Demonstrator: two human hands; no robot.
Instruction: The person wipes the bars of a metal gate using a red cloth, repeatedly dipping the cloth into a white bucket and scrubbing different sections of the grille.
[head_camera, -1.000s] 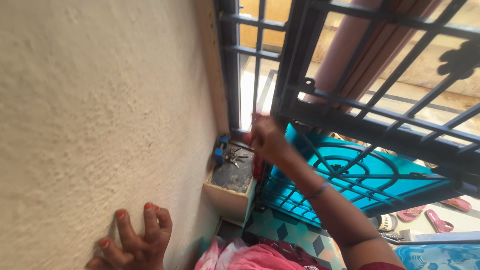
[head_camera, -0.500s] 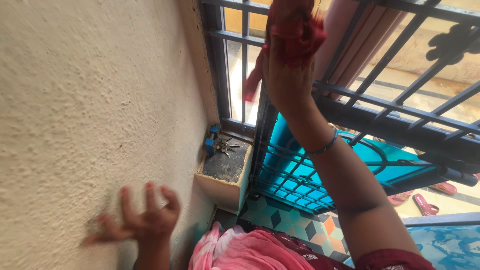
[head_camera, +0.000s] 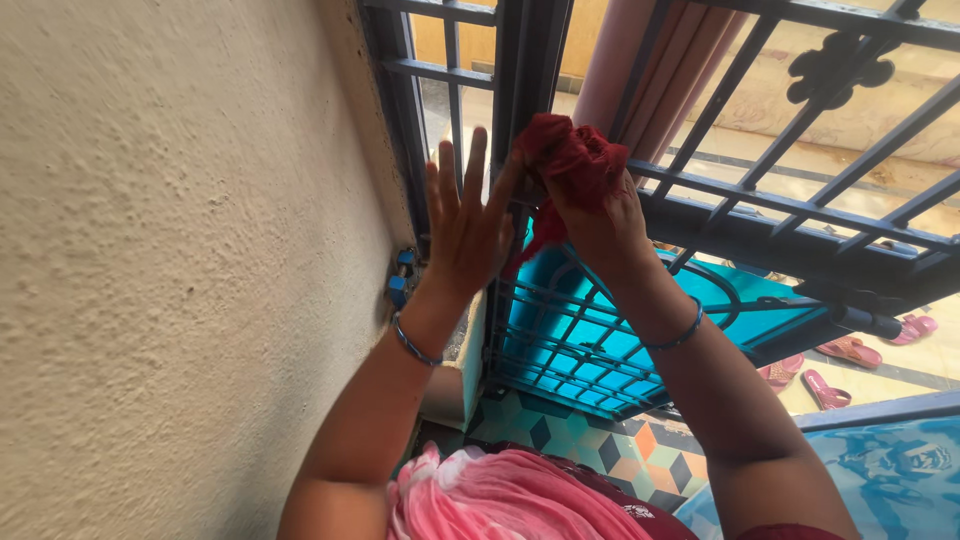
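Your one red cloth (head_camera: 570, 160) sits bunched in a wad against the dark metal gate (head_camera: 760, 215), right at the upright post where the gate meets the window grille (head_camera: 440, 70). A tail of the same cloth hangs down below your palm, in front of the turquoise panel (head_camera: 610, 335) behind the bars.

Your right hand (head_camera: 600, 225) has its fingers curled shut around the wad, gripping it from below and behind. Your left hand (head_camera: 465, 225) stands just beside it with its fingers straight, close together and pointing up, the palm flat toward the post; its fingertips touch the edge of the cloth, though you cannot tell from here whether the palm presses on the metal.

You wear two bangles, one on each wrist: one on the left (head_camera: 410, 340) and one on the right (head_camera: 680, 335).

To your left runs the rough plastered wall (head_camera: 180, 270). Low beside your left wrist, two small blue objects (head_camera: 400, 280) lie on a ledge (head_camera: 470, 350) that your forearm mostly hides. Below your arms is your bunched pink garment (head_camera: 500, 495), and beneath it the floor of patterned tiles (head_camera: 600, 445) in teal, dark and orange.

Outside the bars, three pink sandals show on the ground: two together at the far right (head_camera: 880, 340) and one lower down (head_camera: 825, 390). A wide pinkish column (head_camera: 650, 60) rises behind the gate.
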